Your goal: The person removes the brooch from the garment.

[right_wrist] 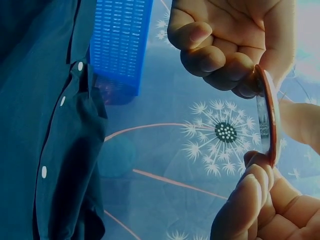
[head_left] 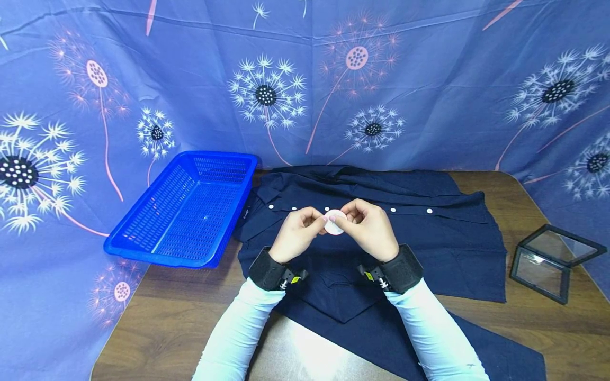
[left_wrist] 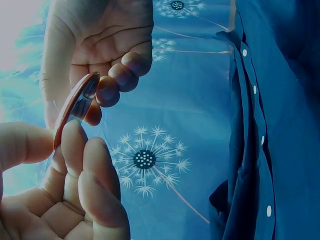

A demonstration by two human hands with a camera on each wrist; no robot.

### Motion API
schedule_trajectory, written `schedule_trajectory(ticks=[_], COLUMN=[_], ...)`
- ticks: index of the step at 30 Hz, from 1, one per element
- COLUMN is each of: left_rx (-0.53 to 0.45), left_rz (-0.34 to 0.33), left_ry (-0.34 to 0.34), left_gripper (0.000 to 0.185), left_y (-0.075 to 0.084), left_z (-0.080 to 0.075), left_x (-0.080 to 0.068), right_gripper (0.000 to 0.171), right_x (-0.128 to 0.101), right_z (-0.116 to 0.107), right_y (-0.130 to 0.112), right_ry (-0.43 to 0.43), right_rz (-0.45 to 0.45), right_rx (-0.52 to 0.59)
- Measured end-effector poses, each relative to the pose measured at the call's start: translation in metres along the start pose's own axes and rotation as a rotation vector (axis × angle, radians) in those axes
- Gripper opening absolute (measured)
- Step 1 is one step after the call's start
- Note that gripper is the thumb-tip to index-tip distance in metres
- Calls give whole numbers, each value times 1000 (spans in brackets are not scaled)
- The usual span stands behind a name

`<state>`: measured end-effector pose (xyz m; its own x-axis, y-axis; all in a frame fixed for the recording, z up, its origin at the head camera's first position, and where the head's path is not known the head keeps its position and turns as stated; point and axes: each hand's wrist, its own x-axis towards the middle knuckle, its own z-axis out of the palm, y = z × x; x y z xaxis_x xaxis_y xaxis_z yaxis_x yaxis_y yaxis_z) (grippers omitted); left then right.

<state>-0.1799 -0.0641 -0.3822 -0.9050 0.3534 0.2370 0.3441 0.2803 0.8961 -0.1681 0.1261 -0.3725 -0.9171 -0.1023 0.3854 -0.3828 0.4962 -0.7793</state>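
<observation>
Both hands hold a small round disc (head_left: 337, 226) over the dark navy button-up shirt (head_left: 438, 254). My left hand (head_left: 296, 234) pinches its left edge between thumb and fingers. At the right edge, my right hand (head_left: 374, 228) grips with thumb and forefinger, the thumb lying over the white upper face. Edge-on in the left wrist view, the disc (left_wrist: 75, 107) has a reddish-brown rim and a glossy underside. The right wrist view gives the same rim on the disc (right_wrist: 271, 117); its exact kind I cannot tell. White buttons (head_left: 393, 210) run across the shirt beneath.
A blue perforated plastic basket (head_left: 221, 248) stands left of the shirt at the back. On the right sits a black hinged frame (head_left: 517, 267) with two clear panels, opened out. The wooden table (head_left: 157, 317) backs onto a blue dandelion-patterned cloth (head_left: 429, 95).
</observation>
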Motion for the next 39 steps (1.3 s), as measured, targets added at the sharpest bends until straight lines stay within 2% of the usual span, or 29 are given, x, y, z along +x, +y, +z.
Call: schedule_trajectory(ticks=[14,31,39], left_rx=[-11,-35,-45], left_rz=[-11,-21,-19], left_ry=[0,9,17], left_gripper=[17,18,18], left_y=[0,0,0], left_z=[-2,-2,-2], left_x=[0,0,0], right_gripper=[17,17,18], right_x=[0,-1,-1], right_z=[-1,5,6], right_y=[0,2,3], right_ry=[-56,4,11], right_rz=[-9,-77,-81], right_rx=[18,-52,-47])
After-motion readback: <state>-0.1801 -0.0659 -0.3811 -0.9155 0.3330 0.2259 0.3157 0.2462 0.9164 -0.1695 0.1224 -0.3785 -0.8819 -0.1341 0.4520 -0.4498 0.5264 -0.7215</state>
